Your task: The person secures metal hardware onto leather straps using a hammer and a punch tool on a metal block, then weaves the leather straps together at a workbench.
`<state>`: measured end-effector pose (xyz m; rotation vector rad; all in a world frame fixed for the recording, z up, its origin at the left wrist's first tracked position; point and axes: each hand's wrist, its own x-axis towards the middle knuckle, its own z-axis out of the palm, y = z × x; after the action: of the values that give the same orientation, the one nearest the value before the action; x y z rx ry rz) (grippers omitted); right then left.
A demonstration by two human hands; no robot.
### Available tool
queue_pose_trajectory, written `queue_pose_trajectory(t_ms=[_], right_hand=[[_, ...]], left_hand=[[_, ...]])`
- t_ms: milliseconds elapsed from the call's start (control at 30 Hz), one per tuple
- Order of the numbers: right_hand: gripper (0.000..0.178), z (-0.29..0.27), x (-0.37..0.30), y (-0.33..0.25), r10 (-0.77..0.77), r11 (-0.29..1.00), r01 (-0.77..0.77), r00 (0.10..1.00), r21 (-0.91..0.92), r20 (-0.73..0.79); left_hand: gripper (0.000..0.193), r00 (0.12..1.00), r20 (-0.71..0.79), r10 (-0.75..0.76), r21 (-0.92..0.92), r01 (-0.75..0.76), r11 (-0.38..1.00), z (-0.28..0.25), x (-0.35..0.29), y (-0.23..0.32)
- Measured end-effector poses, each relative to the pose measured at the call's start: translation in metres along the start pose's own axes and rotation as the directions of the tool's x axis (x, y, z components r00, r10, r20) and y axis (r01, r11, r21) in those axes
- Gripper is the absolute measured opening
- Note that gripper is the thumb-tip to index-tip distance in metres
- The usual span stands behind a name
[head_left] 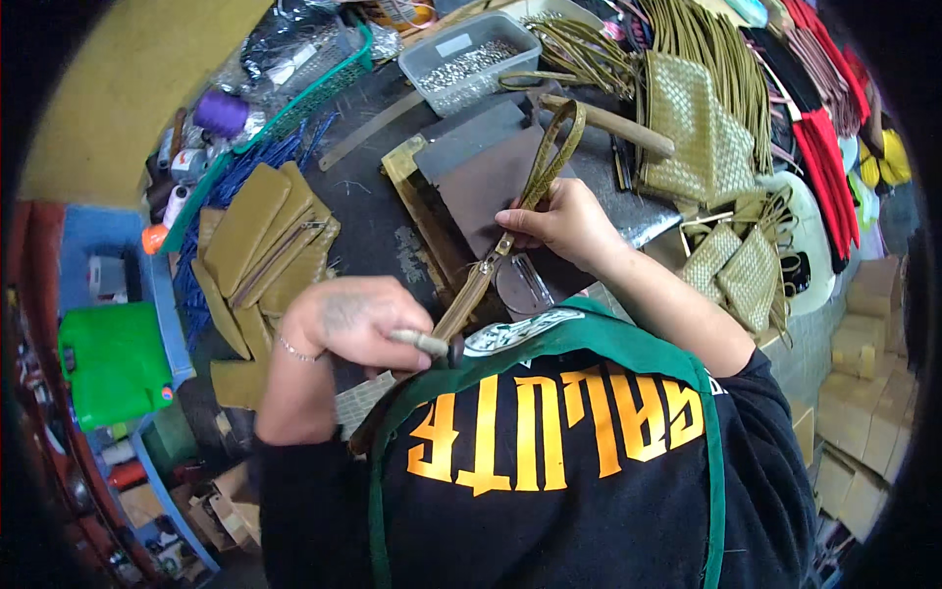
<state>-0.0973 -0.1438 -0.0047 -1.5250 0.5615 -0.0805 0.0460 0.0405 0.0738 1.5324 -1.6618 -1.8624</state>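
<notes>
My right hand (571, 228) pinches an olive-gold wrist strap (551, 157) near its lower end, with the loop standing up past my fingers. Below, a metal fitting (503, 243) joins the strap to a zipped tan-gold piece (467, 304) that runs down toward my apron. My left hand (358, 319), fingers curled, is closed on a pale stick-like thing (420, 342) with a dark end; its kind I cannot make out. The zipped piece passes close beside this hand, and its lower end is hidden.
Tan pouches (270, 245) lie left, beside a green basket (285, 123). A clear bin of small metal parts (469, 64) stands at the back, with a metal ruler (368, 130) nearby. A wooden-handled tool (613, 126) and woven gold pieces (697, 133) lie right.
</notes>
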Motion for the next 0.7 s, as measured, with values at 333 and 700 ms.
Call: queue_pose_trajectory(t_ms=[333, 700], right_hand=[[0.014, 0.007, -0.001, 0.009, -0.098, 0.992, 0.094, 0.994, -0.082, -0.043], [0.036, 0.003, 0.001, 0.003, -0.036, 0.994, 0.032, 0.999, -0.101, -0.041]], left_hand=[[0.02, 0.477, -0.871, 0.113, 0.102, -0.048, 0.994, 0.015, 0.061, -0.043], [0.021, 0.251, -0.943, 0.22, 0.221, -0.025, 0.975, 0.038, 0.09, -0.031]])
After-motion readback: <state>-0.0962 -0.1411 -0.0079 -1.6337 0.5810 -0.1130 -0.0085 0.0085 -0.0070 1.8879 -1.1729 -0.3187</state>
